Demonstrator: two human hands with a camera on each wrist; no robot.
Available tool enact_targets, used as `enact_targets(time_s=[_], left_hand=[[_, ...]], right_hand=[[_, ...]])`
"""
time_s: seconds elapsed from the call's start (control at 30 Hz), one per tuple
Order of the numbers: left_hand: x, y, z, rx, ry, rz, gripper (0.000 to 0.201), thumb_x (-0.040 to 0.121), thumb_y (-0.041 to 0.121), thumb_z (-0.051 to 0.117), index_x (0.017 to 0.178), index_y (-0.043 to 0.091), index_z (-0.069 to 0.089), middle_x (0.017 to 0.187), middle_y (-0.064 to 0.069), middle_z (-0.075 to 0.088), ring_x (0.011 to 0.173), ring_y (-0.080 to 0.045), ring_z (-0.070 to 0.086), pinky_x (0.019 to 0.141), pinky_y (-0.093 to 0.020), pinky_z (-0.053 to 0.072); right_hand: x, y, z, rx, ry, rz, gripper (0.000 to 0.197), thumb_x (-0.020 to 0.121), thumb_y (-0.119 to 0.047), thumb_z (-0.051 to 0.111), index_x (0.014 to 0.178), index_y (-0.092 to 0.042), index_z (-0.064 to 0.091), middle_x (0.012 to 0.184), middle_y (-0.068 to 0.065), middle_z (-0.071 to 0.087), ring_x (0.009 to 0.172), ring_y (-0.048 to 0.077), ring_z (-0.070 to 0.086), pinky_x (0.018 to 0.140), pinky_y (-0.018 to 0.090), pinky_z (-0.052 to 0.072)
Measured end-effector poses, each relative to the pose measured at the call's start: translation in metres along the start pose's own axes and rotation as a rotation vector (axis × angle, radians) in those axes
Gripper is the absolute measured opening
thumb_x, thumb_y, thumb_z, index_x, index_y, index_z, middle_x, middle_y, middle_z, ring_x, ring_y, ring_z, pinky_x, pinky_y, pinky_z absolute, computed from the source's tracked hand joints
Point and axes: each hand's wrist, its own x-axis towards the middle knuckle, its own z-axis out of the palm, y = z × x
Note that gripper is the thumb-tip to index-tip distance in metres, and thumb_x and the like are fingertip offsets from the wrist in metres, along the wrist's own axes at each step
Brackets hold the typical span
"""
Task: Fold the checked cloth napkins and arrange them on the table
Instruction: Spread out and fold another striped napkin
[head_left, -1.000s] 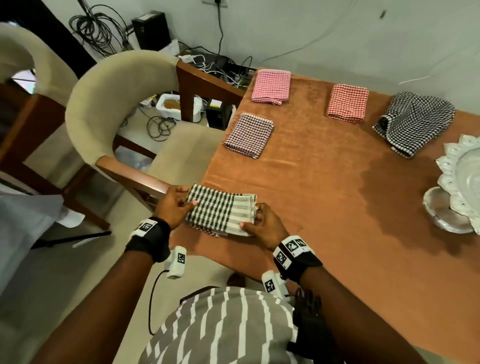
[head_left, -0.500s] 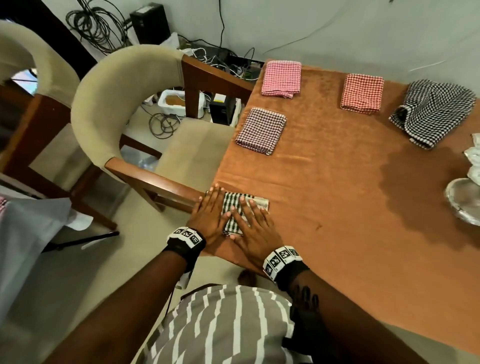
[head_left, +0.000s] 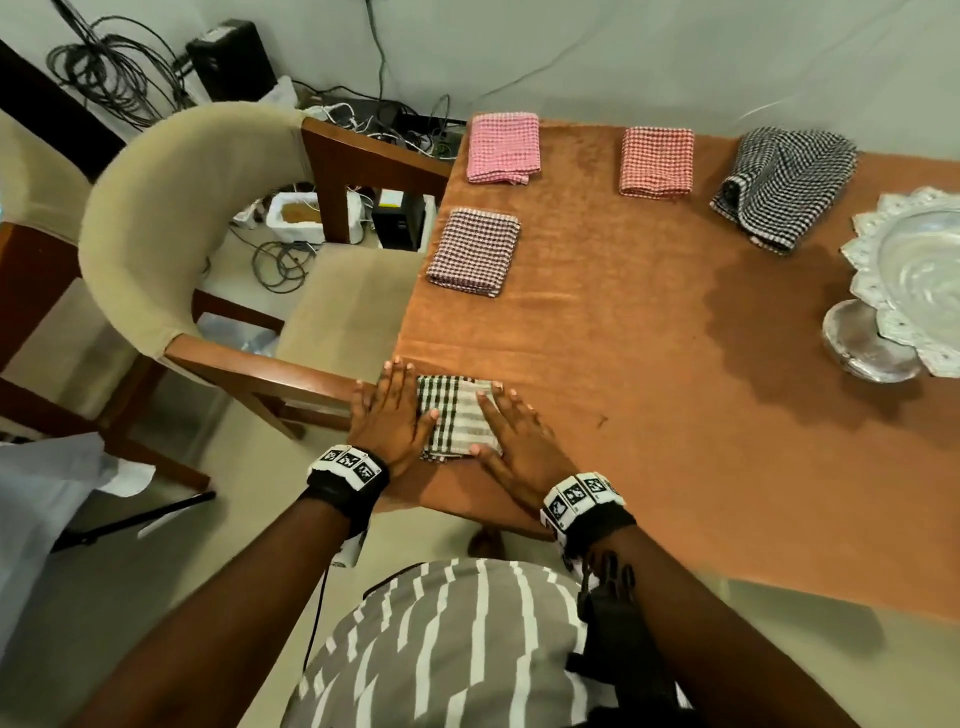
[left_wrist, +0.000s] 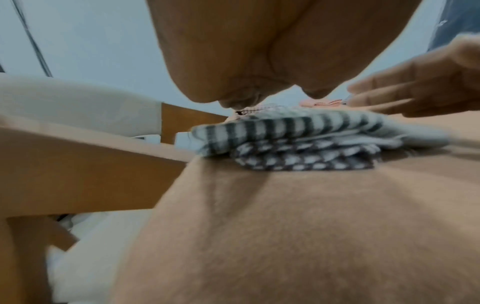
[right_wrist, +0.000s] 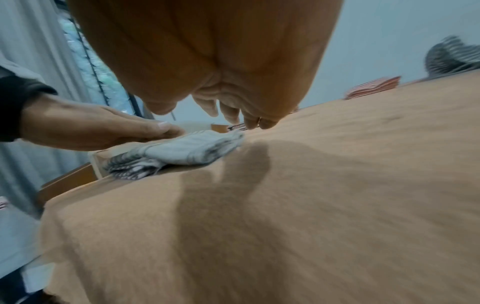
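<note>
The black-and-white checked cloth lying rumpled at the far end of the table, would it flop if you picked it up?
Probably yes. The rumpled black-and-white checked cloth sags in soft creases, so it would likely droop and unfold from one corner. It looks thin, so probably light. On the fuzzy orange tablecloth, a push would likely bunch it rather than slide it.

The bench (head_left: 649, 415) cloth is orange-brown. Folded napkins: green-and-white checks (head_left: 454, 415), pink checks (head_left: 503, 148), red checks (head_left: 657, 162), dark brown checks (head_left: 474, 252), black-and-white checks (head_left: 784, 184) (this one crumpled).
</note>
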Motion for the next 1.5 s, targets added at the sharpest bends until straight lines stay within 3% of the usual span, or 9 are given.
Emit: enact_targets(time_s=[0.23, 0.47, 0.6, 0.8, 1.0, 1.17, 1.27, 1.4, 1.5], left_hand=[[0.011, 0.139, 0.005, 0.049, -0.054, 0.496, 0.081, 0.091, 0.059, -0.005, 0.160, 0.017, 0.000, 0.167, -0.004, -0.011, 0.153, -0.018, -0.016, 0.120, -0.041, -0.015], [0.004, 0.278, 0.021, 0.090, -0.275, 0.832, 0.066, 0.104, 0.038, 0.040, 0.159, 0.014, 0.012, 0.167, -0.008, 0.012, 0.153, -0.023, 0.013, 0.124, -0.039, 0.013], [0.005, 0.337, 0.028, 0.090, -0.306, 0.848, 0.063, 0.101, 0.037, 0.044, 0.156, 0.013, 0.024, 0.163, -0.011, 0.025, 0.146, -0.028, 0.032, 0.117, -0.040, 0.030], [0.014, 0.400, 0.018, 0.288, -0.232, 0.688, 0.043, 0.098, 0.049, 0.044, 0.127, 0.021, 0.057, 0.123, -0.014, 0.064, 0.112, -0.035, 0.059, 0.087, -0.040, 0.050], [0.021, 0.428, 0.023, 0.412, -0.194, 0.586, 0.044, 0.096, 0.054, 0.044, 0.115, 0.018, 0.061, 0.118, -0.013, 0.067, 0.106, -0.033, 0.063, 0.085, -0.039, 0.051], [0.011, 0.440, 0.024, 0.400, -0.263, 0.505, 0.048, 0.096, 0.055, 0.045, 0.122, 0.016, 0.056, 0.122, -0.015, 0.064, 0.108, -0.035, 0.062, 0.084, -0.039, 0.051], [0.008, 0.447, 0.018, 0.212, -0.313, 0.513, 0.057, 0.094, 0.052, 0.052, 0.142, 0.023, 0.042, 0.135, -0.014, 0.059, 0.118, -0.034, 0.059, 0.094, -0.041, 0.051], [-0.001, 0.465, 0.001, -0.340, -0.306, 0.809, 0.088, 0.089, 0.049, 0.069, 0.158, 0.027, 0.019, 0.159, -0.002, 0.036, 0.139, -0.017, 0.042, 0.112, -0.032, 0.037], [-0.005, 0.480, -0.018, -0.609, -0.211, 0.947, 0.072, 0.088, 0.040, 0.073, 0.150, 0.025, 0.040, 0.147, 0.003, 0.050, 0.133, -0.011, 0.049, 0.110, -0.032, 0.040]], right_hand=[[-0.092, 0.067, -0.024, 0.084, 0.094, 0.327, 0.071, 0.104, -0.059, 0.026, 0.162, -0.026, 0.003, 0.169, -0.004, -0.004, 0.156, 0.012, -0.004, 0.126, 0.038, 0.002], [-0.182, 0.149, -0.056, 0.169, 0.328, 0.672, 0.078, 0.096, -0.072, 0.013, 0.161, -0.029, 0.015, 0.169, -0.006, 0.005, 0.155, 0.011, 0.005, 0.126, 0.039, 0.007], [-0.237, 0.207, -0.076, 0.159, 0.432, 0.844, 0.076, 0.097, -0.067, 0.021, 0.158, -0.023, 0.027, 0.168, 0.004, 0.018, 0.154, 0.021, 0.019, 0.125, 0.041, 0.016], [-0.310, 0.286, -0.109, -0.049, 0.473, 1.093, 0.055, 0.100, -0.022, 0.041, 0.154, -0.019, 0.033, 0.164, 0.013, 0.027, 0.150, 0.034, 0.023, 0.121, 0.051, 0.024], [-0.366, 0.335, -0.125, -0.205, 0.260, 1.259, 0.064, 0.095, -0.019, 0.047, 0.155, -0.018, 0.024, 0.158, 0.019, 0.031, 0.146, 0.038, 0.031, 0.115, 0.049, 0.033], [-0.379, 0.344, -0.133, -0.239, 0.341, 1.163, 0.023, 0.092, -0.014, 0.058, 0.115, -0.013, 0.061, 0.114, 0.012, 0.066, 0.104, 0.033, 0.065, 0.079, 0.039, 0.054], [-0.370, 0.336, -0.149, -0.124, 0.448, 0.951, 0.022, 0.082, -0.019, 0.064, 0.103, -0.016, 0.070, 0.101, 0.011, 0.069, 0.098, 0.034, 0.063, 0.079, 0.041, 0.054], [-0.336, 0.292, -0.179, 0.164, 0.570, 0.565, 0.029, 0.080, -0.033, 0.053, 0.098, -0.017, 0.070, 0.095, 0.007, 0.065, 0.094, 0.025, 0.057, 0.082, 0.035, 0.046], [-0.308, 0.252, -0.201, 0.384, 0.566, 0.335, 0.007, 0.082, -0.015, 0.066, 0.088, -0.017, 0.068, 0.083, -0.007, 0.059, 0.080, 0.010, 0.051, 0.075, 0.029, 0.042]])
